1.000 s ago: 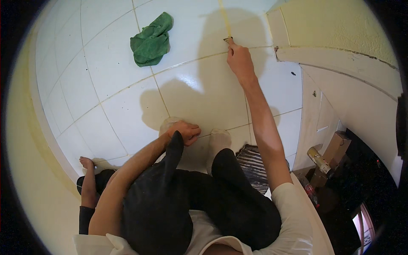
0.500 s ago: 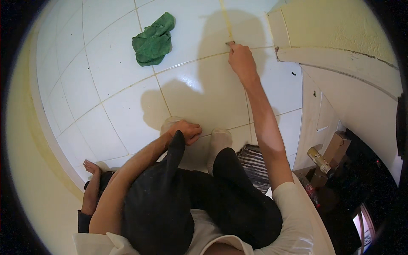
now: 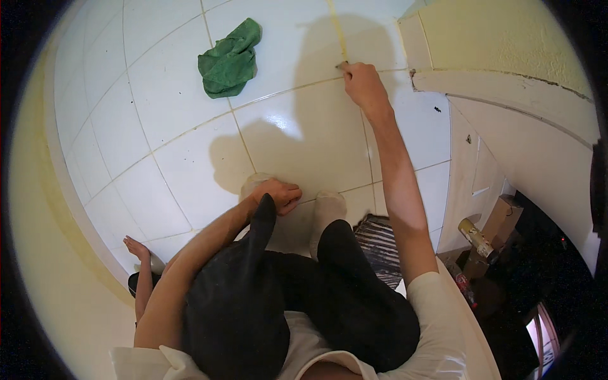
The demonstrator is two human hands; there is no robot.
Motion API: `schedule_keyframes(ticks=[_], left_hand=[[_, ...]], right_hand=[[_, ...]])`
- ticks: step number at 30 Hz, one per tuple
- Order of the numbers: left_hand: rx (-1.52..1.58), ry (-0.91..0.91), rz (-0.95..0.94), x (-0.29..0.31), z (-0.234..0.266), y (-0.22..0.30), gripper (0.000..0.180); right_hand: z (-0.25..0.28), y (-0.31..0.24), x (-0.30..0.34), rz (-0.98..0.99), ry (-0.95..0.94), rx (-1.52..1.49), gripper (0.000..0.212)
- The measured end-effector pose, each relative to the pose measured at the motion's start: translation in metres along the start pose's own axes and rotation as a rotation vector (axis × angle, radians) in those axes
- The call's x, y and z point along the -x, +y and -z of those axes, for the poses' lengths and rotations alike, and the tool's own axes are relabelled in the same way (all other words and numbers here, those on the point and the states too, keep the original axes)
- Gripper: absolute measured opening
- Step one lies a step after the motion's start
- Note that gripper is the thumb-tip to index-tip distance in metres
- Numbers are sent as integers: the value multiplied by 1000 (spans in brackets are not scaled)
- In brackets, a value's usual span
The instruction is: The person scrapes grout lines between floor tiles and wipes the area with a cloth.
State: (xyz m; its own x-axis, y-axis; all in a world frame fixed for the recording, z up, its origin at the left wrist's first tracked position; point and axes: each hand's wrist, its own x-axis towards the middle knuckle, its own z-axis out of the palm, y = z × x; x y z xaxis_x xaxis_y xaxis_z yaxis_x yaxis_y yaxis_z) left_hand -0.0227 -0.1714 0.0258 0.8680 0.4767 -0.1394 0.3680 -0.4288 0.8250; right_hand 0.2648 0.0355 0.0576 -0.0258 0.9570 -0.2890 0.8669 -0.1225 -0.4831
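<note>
- Right hand (image 3: 367, 83) has shifted slightly rightward since the earlier frame.
- It pinches a small dark piece (image 3: 342, 65), mostly hidden, at the yellowish grout line (image 3: 337, 28).
- Left hand (image 3: 280, 195) curls near a sock (image 3: 253, 182); I cannot tell its grip.
- Apparently mid-work on that line; the next move calls for a steady, aligned pinch.

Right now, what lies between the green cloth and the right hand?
In the head view, white tile, partly shadowed, then a small dark object at the right hand.
</note>
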Motion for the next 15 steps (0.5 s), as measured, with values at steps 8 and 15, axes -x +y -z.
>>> schedule_keyframes(ticks=[8,15], left_hand=[[-32,-34,35,-1,1,3,7],[-13,2,22,1,-2,1,7]], right_hand=[[-7,-3,3,-46,91,-93,32],[-7,-10,-5,-21,65,-58,33]])
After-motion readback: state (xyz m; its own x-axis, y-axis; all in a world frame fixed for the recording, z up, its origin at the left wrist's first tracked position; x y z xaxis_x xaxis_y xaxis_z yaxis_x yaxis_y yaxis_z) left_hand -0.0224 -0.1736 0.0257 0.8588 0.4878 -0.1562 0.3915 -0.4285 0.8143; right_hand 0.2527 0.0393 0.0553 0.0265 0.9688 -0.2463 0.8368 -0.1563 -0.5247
